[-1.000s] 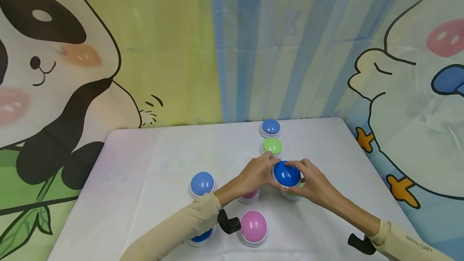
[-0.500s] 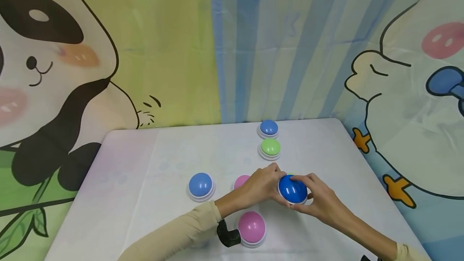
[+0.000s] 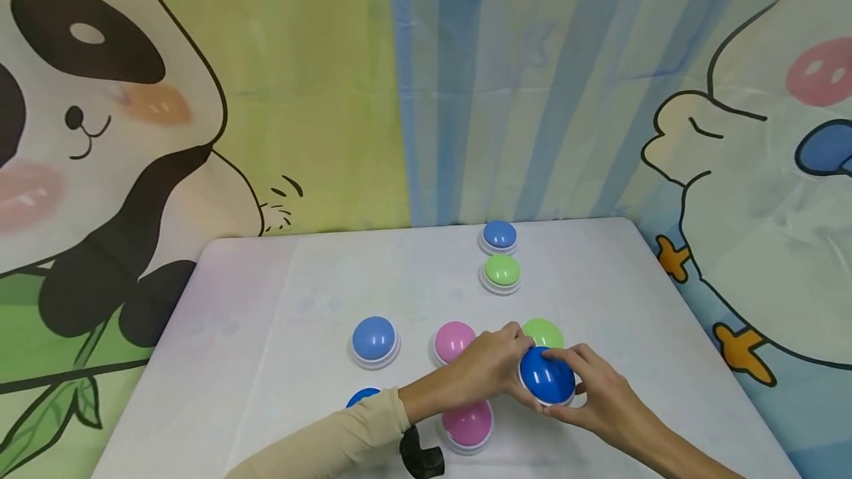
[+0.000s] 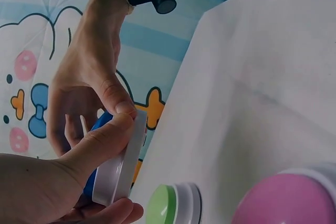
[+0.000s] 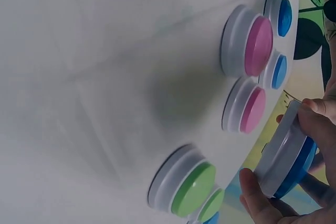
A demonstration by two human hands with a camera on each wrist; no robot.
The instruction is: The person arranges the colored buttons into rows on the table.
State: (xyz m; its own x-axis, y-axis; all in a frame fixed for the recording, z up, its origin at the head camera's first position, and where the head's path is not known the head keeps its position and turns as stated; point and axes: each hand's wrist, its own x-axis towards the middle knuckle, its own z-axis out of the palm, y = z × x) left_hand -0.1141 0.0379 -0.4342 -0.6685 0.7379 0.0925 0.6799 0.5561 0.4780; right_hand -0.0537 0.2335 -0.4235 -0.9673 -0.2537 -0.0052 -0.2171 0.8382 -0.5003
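Note:
Both hands hold one blue dome push button (image 3: pixel 546 375) with a white base, raised above the white table. My left hand (image 3: pixel 495 367) pinches its left edge, thumb toward the front, and my right hand (image 3: pixel 602 394) grips the right edge. In the left wrist view the white base (image 4: pixel 118 174) stands tilted between thumb and fingers. The right wrist view shows the button's underside edge (image 5: pixel 283 148) apart from the tabletop. Just behind it in the head view is a green button (image 3: pixel 542 331). Pink buttons (image 3: pixel 454 340) lie behind and below my left forearm.
On the table (image 3: pixel 319 272) a blue button (image 3: pixel 373 338) sits at left, with another blue one (image 3: pixel 362 395) mostly hidden by the sleeve. The nearer pink button (image 3: pixel 467 423) is partly covered. A green (image 3: pixel 502 270) and a blue button (image 3: pixel 499 234) stand near the back edge.
Both hands have brought the blue button toward the person and slightly right. The green button behind it and the farther pink button now show more fully.

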